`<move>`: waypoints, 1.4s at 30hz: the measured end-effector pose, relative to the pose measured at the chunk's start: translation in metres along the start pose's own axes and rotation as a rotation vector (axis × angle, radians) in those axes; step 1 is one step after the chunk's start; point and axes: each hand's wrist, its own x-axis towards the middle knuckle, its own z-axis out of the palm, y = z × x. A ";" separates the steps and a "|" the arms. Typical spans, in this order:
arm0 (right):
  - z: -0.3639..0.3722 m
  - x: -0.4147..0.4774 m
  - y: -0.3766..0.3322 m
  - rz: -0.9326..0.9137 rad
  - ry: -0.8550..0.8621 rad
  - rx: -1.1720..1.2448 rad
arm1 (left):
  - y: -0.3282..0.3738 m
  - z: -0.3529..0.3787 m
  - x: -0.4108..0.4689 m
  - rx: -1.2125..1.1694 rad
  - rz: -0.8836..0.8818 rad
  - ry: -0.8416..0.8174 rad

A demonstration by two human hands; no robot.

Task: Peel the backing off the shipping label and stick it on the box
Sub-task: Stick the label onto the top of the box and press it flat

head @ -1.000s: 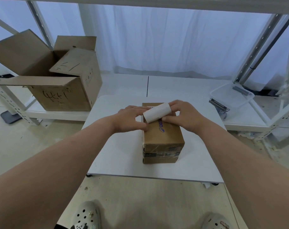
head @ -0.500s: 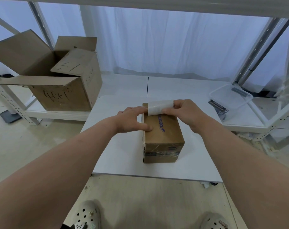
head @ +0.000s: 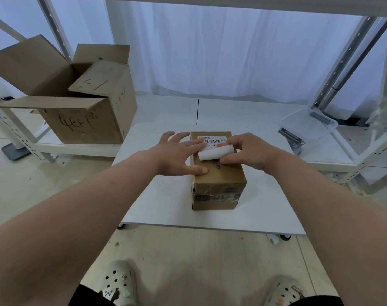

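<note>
Two pale clog shoes (head: 118, 283) are showing at the bottom edge, toes pointing toward a low white table (head: 157, 199).

The box (head: 219, 184), brown cardboard, is sitting on the table a little right of its middle, with the short taped face toward the camera.

The left hand (head: 177, 154) is lying flat on the box top with its fingers straight and spread. Its thumb is pressing on the cardboard near the front left corner. Its fingertips are reaching onto the left part of the label (head: 212, 141).

The label is lying across the far end of the box top, barcode facing up. Its near part is curling up into a white roll just above the cardboard.

The right hand (head: 252, 151) is pinching that roll at its right end, with the thumb underneath and the curled fingers over it. I cannot tell whether the roll is label or backing.

Farther left, a large open carton (head: 84, 120) with marker writing is standing on a low white shelf (head: 77, 149).

Farther right, a clear plastic tub (head: 309, 127) is resting on another shelf board.

A white curtain (head: 232, 51) is hanging behind everything.
</note>
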 end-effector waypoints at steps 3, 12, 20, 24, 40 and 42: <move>0.000 0.000 -0.001 -0.009 -0.006 -0.038 | 0.005 -0.002 0.003 0.034 0.049 -0.006; -0.002 0.001 -0.003 0.004 -0.034 -0.117 | 0.000 -0.002 0.009 -0.050 -0.110 -0.072; 0.000 -0.003 -0.005 -0.009 -0.031 -0.100 | -0.002 -0.012 0.004 -0.400 -0.015 0.107; -0.002 -0.001 -0.006 0.046 -0.049 -0.031 | 0.008 -0.015 0.015 -0.494 -0.131 0.164; 0.003 0.024 0.014 0.087 0.150 -0.111 | 0.011 -0.005 0.023 -0.228 -0.187 0.137; 0.001 0.020 0.015 0.083 0.144 -0.091 | 0.013 -0.005 0.020 -0.216 -0.191 0.105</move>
